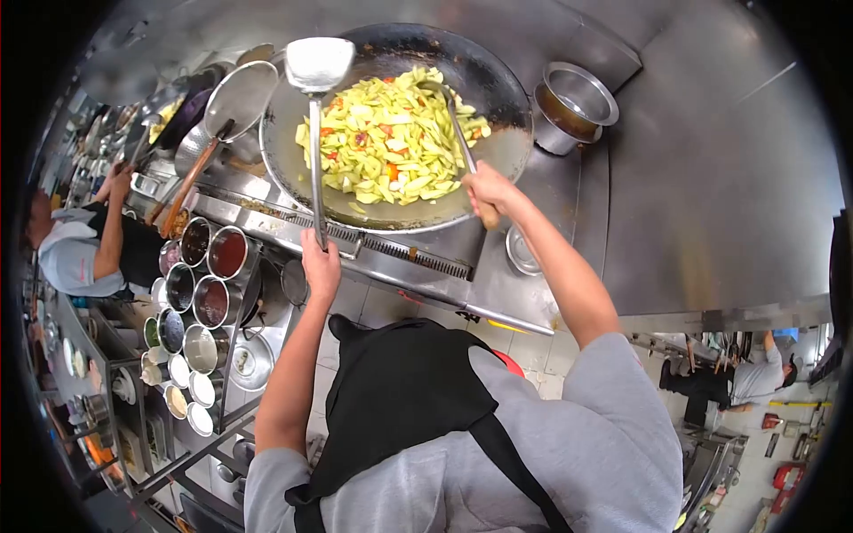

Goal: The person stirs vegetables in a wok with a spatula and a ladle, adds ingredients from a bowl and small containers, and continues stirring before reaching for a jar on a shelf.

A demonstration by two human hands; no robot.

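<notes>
A large wok (487,75) holds a heap of sliced pale-green vegetable (382,133) with orange-red pieces mixed in. My left hand (321,265) is wrapped round the lower end of a long metal wok spatula (316,164). Its broad blade is raised over the wok's far left rim. In my right hand (490,188) is a ladle (458,126), gripped near its wooden handle end. The ladle's bowl rests among the vegetable slices at the far right of the heap and is partly hidden by them.
Stacked metal pots (579,98) stand right of the wok. Round containers of sauces and seasonings (204,300) crowd the left side, beside a strainer (240,99) with a wooden handle. One person (89,244) works at the far left, another (755,382) at the far right.
</notes>
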